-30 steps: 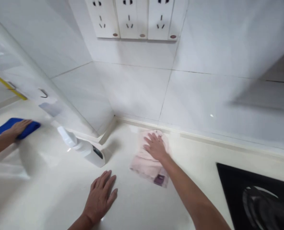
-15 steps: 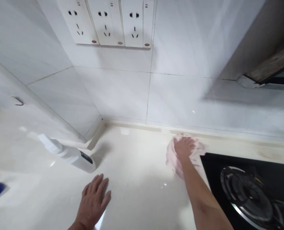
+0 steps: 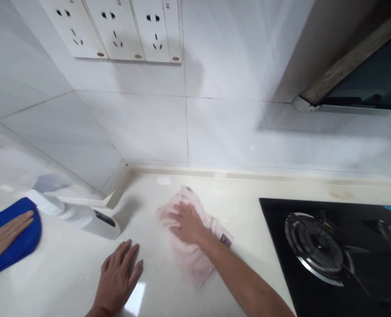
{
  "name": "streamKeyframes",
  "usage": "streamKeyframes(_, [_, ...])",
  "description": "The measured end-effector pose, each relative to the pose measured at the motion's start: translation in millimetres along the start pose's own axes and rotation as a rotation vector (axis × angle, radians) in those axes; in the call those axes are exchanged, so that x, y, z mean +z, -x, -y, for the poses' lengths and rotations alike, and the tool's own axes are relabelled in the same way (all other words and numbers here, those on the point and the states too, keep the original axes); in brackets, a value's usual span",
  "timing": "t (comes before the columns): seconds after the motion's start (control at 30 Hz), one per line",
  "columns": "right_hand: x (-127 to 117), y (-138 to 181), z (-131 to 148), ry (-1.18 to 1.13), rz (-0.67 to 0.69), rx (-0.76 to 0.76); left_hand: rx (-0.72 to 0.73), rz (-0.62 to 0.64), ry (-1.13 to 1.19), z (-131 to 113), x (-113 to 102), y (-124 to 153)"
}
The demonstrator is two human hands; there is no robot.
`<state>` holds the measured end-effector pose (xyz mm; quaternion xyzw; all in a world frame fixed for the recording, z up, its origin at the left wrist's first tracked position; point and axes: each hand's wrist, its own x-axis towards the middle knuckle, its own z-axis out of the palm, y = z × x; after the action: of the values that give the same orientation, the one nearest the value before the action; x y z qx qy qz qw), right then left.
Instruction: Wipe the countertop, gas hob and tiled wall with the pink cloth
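My right hand [image 3: 185,222] presses flat on a pale pink cloth [image 3: 195,259] spread on the cream countertop [image 3: 241,198], fingers stretched out and blurred by motion. The cloth has a small purple tag at its right edge. Palm down, my left hand [image 3: 118,277] rests on the bare counter with fingers apart, holding nothing. It lies just in front of a white spray bottle [image 3: 79,215] lying on its side.
Another person's hand [image 3: 4,235] lies on a blue cloth [image 3: 17,240] at the far left. A black gas hob [image 3: 334,251] fills the right. White tiled wall with three sockets [image 3: 116,28] stands behind; a range hood [image 3: 357,70] hangs upper right.
My right hand has slid the pink cloth left, away from the hob's edge toward the counter's middle. The other person's hand and blue cloth have come back into view at the left.
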<state>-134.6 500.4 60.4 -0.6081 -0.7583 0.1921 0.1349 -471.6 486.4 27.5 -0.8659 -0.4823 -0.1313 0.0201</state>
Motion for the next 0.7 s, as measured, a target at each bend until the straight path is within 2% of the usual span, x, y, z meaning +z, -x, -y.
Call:
streamKeyframes(0.2, [-79.7, 35.2, -153.6, 0.203, -0.142, 0.657, -0.057, 0.092, 0.042, -5.1, -6.5, -3.6])
streamKeyframes(0.27, [-93.8, 52.5, -184.0, 0.242, -0.191, 0.786, -0.060, 0.088, 0.053, -8.3, -9.2, -5.7])
streamKeyframes(0.3, [-95.7, 59.9, -190.6, 0.255, -0.211, 0.831, -0.061, 0.086, 0.058, -10.1, -10.7, -6.9])
streamKeyframes(0.37, [-89.3, 71.9, -186.6, 0.270, -0.244, 0.891, -0.066, 0.088, 0.065, -13.1, -13.1, -8.8])
streamKeyframes(0.47, [-60.5, 92.4, -150.8, 0.297, -0.310, 0.903, -0.073, 0.107, 0.064, -14.9, -14.4, -10.4])
streamKeyframes(0.6, [-13.0, 151.2, -99.8, 0.274, -0.391, 0.762, -0.076, 0.126, 0.053, -11.9, -11.3, -10.4])
streamKeyframes(0.7, [11.0, 204.4, -83.4, 0.173, -0.504, 0.636, -0.062, 0.127, 0.044, -9.3, -8.6, -9.9])
